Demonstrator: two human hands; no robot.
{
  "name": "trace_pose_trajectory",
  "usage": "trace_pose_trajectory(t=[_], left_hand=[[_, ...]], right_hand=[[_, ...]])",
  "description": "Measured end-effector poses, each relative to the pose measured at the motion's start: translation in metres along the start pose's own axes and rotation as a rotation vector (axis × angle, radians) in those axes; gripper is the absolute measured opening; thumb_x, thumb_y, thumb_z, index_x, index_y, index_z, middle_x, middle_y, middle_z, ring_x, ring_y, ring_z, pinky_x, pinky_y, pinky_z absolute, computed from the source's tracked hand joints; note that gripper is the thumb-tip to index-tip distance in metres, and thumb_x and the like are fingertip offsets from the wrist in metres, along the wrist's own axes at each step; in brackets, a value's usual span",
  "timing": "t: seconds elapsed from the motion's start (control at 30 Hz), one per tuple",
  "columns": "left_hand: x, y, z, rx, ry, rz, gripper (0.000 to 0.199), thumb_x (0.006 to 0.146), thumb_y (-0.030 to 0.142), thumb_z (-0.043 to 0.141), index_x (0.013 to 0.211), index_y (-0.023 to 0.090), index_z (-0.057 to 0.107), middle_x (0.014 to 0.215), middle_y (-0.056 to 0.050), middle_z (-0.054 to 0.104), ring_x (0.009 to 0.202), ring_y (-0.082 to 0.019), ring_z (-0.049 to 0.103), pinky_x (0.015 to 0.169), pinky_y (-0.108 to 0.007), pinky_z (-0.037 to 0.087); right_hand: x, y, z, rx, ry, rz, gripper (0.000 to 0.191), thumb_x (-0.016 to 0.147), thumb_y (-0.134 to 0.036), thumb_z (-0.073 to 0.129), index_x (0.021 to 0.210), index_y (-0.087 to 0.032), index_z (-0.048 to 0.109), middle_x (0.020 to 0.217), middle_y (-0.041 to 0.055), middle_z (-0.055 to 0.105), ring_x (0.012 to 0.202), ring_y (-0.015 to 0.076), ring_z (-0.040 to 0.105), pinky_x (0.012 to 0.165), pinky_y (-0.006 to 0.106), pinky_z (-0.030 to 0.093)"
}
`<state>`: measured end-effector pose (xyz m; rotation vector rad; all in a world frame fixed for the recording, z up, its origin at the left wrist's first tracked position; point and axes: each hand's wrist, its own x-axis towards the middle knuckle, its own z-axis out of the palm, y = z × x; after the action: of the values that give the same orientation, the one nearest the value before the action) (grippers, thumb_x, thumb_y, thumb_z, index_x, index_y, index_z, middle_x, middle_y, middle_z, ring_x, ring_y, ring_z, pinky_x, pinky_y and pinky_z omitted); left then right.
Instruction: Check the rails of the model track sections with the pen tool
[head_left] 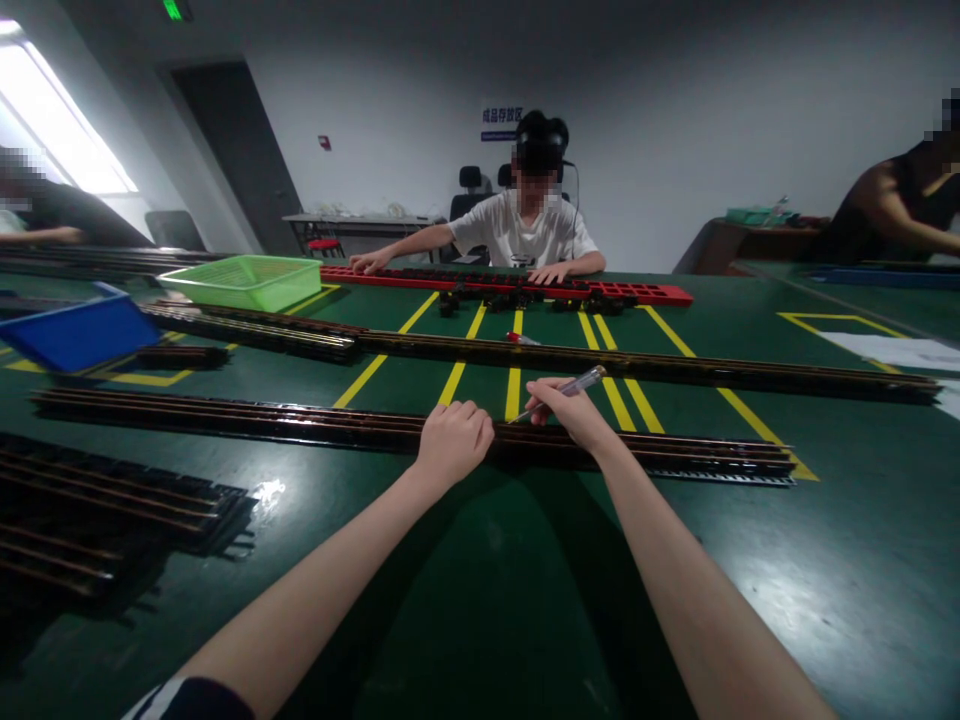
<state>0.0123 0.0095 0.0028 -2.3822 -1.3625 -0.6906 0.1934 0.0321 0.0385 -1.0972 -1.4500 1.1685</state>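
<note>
A long black rail (285, 420) with copper-coloured strips along its length lies crosswise on the green table in front of me. My left hand (456, 440) rests on the middle of this rail, fingers curled over it and closed; their tips are hidden. Just to the right, my right hand (562, 408) is closed around a pen (576, 384) with a clear barrel. The pen tilts, its tip pointing down and left toward the rail, close to my left hand. Whether the tip touches the rail I cannot tell.
Farther back lies another long black rail (675, 370), with a small red-and-white item (521, 339) behind it. More rails (112, 490) are stacked at left, near a blue bin (79, 330) and green basket (259, 283). Opposite, a person (525, 225) handles a red fixture (660, 294).
</note>
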Motion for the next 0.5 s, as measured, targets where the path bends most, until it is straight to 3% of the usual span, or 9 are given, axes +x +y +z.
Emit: trace_pose_trajectory(t=[0.33,0.5], left_hand=[[0.0,0.0,-0.002,-0.042,-0.001,0.004,0.038,0.092,0.024,0.033,0.08,0.014,0.068,0.081,-0.005,0.069,0.071,-0.015,0.061,0.064,-0.029,0.041],[0.0,0.0,-0.002,-0.058,0.005,0.004,0.039,0.092,0.025,0.033,0.08,0.014,0.068,0.08,-0.005,0.069,0.069,-0.015,0.06,0.063,-0.028,0.041]], right_hand=[[0.004,0.013,-0.009,-0.002,0.079,-0.052,0.036,0.075,-0.036,0.055,0.044,-0.018,0.052,0.04,-0.0032,0.046,0.037,0.0075,0.041,0.042,0.022,0.032],[0.004,0.01,-0.014,-0.065,0.047,-0.06,0.037,0.076,-0.035,0.053,0.043,-0.018,0.051,0.039,-0.0033,0.044,0.037,0.0076,0.04,0.043,0.023,0.031]])
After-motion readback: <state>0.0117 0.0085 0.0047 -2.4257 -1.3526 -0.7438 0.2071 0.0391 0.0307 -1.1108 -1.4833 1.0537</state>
